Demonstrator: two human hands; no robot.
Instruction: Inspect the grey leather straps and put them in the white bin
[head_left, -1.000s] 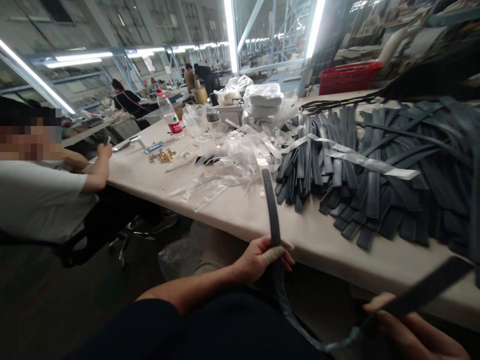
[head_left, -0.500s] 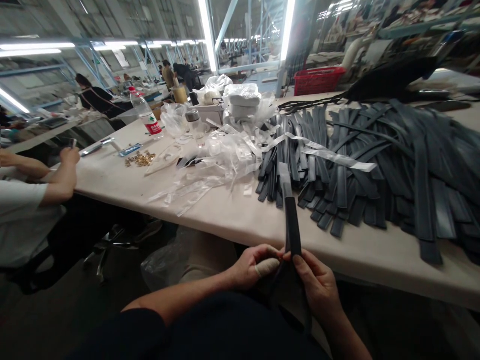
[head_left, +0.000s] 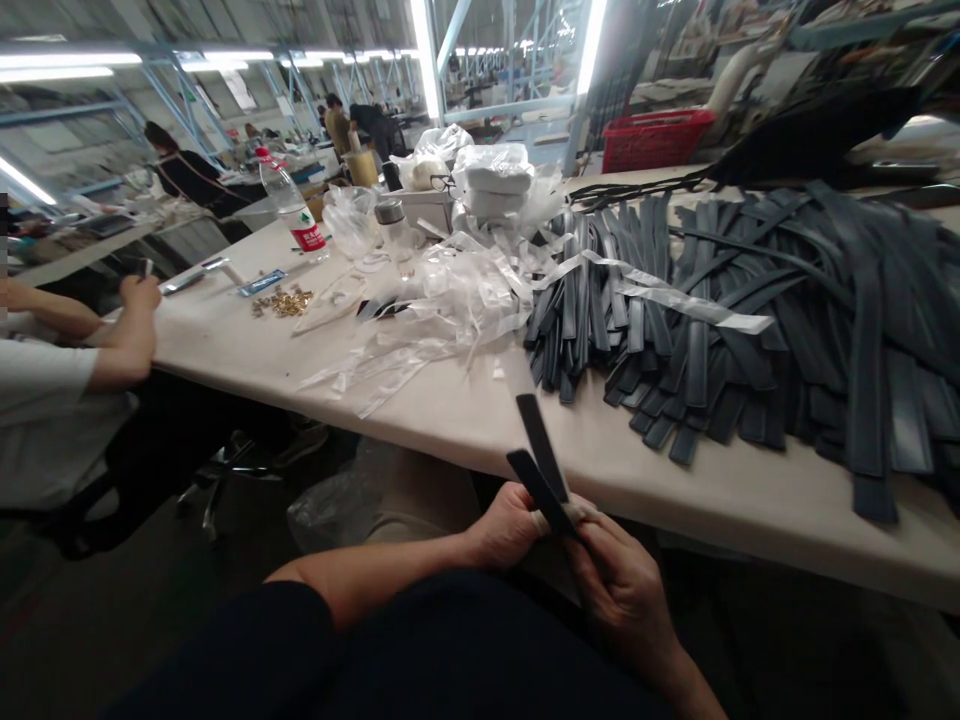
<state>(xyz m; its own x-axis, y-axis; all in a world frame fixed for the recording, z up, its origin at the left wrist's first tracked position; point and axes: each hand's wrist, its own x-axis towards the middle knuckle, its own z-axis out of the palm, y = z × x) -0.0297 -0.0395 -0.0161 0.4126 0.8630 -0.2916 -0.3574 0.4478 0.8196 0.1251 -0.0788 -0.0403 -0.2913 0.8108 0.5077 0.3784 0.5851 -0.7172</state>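
Just in front of the table's near edge, both my hands are closed around a dark strap (head_left: 541,445). Two of its ends stick up from between my fingers, and a whitish translucent film strip (head_left: 515,370) shows above the farther end. My left hand (head_left: 506,525), with a pale cover on a finger, pinches the strap from the left. My right hand (head_left: 619,575) grips it from the right, fingers meeting the left ones. The lower part of the strap is hidden behind my hands. Beyond them lies a large heap of dark grey straps (head_left: 697,370) on the table.
Crumpled clear plastic film (head_left: 457,300) lies left of the heap. Farther left are brass-coloured metal pieces (head_left: 289,303), a red-labelled bottle (head_left: 300,215) and a jar (head_left: 394,235). A red basket (head_left: 652,140) stands behind. At far left, a co-worker's hand (head_left: 140,292) holds something small.
The strap in my hands has tilted left and its two ends have spread apart. My right hand has moved slightly inward, and my fingers have come together.
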